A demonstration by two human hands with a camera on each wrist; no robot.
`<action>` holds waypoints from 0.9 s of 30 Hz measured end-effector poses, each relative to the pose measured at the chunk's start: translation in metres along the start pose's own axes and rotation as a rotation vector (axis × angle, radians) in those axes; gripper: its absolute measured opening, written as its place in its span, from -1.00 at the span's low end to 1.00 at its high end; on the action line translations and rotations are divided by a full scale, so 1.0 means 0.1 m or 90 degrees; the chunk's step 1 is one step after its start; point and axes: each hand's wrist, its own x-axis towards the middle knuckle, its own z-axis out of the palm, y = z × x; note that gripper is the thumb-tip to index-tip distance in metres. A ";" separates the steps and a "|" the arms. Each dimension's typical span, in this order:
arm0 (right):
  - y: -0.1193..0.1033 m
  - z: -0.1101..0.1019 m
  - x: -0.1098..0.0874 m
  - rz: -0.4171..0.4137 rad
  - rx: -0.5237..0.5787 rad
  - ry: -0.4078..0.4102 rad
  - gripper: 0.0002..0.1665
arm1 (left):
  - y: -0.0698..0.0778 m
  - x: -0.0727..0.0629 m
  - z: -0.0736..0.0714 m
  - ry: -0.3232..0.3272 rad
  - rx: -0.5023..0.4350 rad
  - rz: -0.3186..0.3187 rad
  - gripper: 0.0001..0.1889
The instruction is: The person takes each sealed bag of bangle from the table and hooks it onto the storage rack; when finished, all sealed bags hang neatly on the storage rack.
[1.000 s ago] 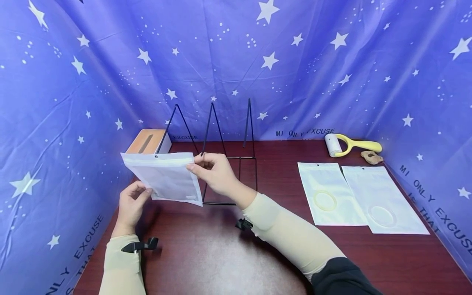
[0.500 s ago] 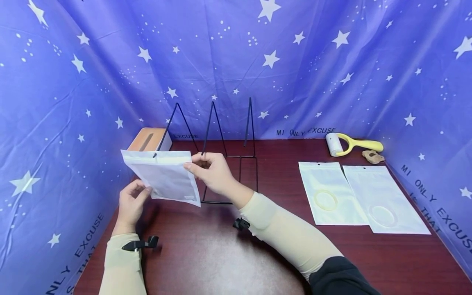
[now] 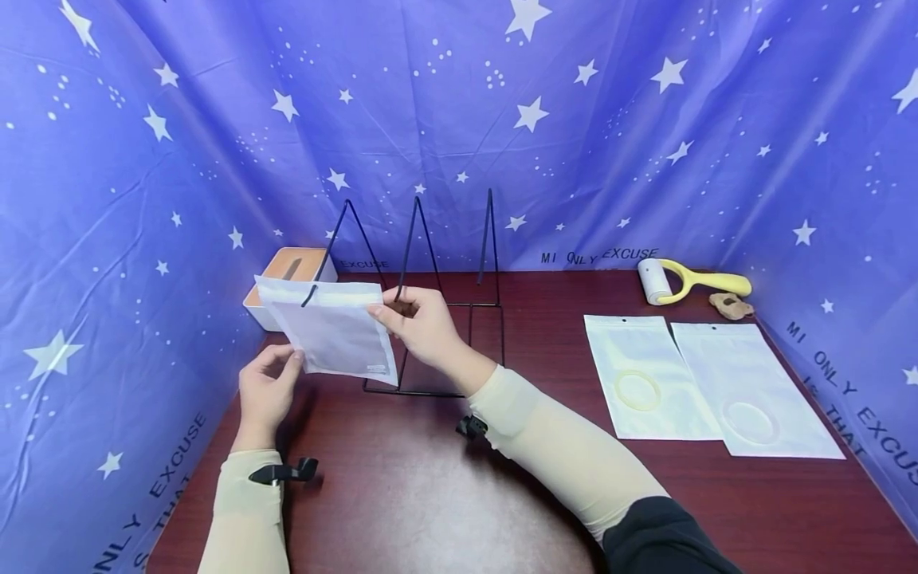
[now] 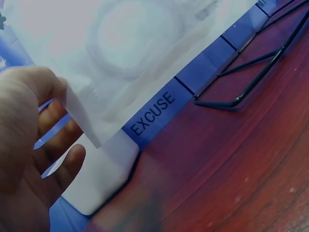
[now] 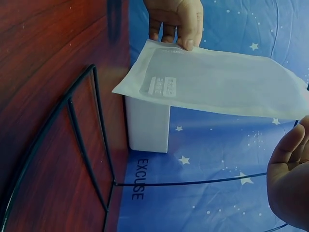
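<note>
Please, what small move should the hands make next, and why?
I would probably slide the bag slightly back along the left prong: only a short tip shows in front, seemingly poking through near the bag's top, while the left hand and right hand hold it.

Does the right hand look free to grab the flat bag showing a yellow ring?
Probably not yet: the right hand pinches the raised white bag at the rack. Otherwise, nothing stands on the table between rack and flat bag.

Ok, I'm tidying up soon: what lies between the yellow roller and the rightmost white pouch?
A small brown object lies between roller and pouch, seen in the head view.
</note>
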 end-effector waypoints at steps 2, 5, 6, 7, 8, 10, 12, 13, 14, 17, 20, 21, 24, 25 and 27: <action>0.02 -0.01 0.02 0.000 -0.002 0.003 -0.86 | 0.10 0.00 0.04 0.010 0.022 0.020 -0.89; 0.03 -0.02 0.05 0.001 -0.010 0.014 -0.86 | 0.21 0.00 0.08 0.024 0.045 0.029 -0.88; 0.02 -0.02 0.06 0.002 -0.011 0.018 -0.86 | 0.23 0.01 0.10 0.030 0.055 0.025 -0.88; 0.02 -0.02 0.07 0.004 -0.015 0.023 -0.85 | 0.24 0.01 0.11 0.036 0.064 0.019 -0.88; 0.02 -0.03 0.08 0.006 -0.020 0.026 -0.85 | 0.25 0.02 0.13 0.041 0.072 0.010 -0.87; 0.02 -0.03 0.11 0.008 -0.028 0.030 -0.84 | 0.22 0.04 0.14 0.053 0.091 -0.007 -0.87; 0.02 -0.04 0.14 0.011 -0.038 0.033 -0.84 | 0.16 0.08 0.15 0.065 0.116 -0.021 -0.87; 0.03 -0.04 0.16 0.011 -0.044 0.034 -0.84 | 0.12 0.10 0.15 0.072 0.122 -0.027 -0.87; 0.04 -0.04 0.18 0.010 -0.049 0.035 -0.84 | 0.07 0.13 0.15 0.078 0.130 -0.031 -0.87; 0.06 -0.05 0.24 0.009 -0.057 0.043 -0.84 | -0.04 0.20 0.15 0.089 0.145 -0.041 -0.87; 0.10 -0.06 0.30 0.008 -0.058 0.055 -0.83 | -0.08 0.25 0.17 0.090 0.141 -0.046 -0.86; 0.11 -0.06 0.32 0.009 -0.058 0.059 -0.83 | -0.08 0.27 0.19 0.089 0.134 -0.046 -0.86; 0.12 -0.06 0.35 0.015 -0.058 0.071 -0.81 | -0.07 0.30 0.22 0.090 0.127 -0.043 -0.84; 0.12 -0.07 0.36 0.017 -0.058 0.072 -0.81 | -0.07 0.31 0.24 0.091 0.125 -0.041 -0.84; 0.12 -0.07 0.38 0.022 -0.065 0.075 -0.80 | -0.08 0.33 0.26 0.096 0.125 -0.040 -0.85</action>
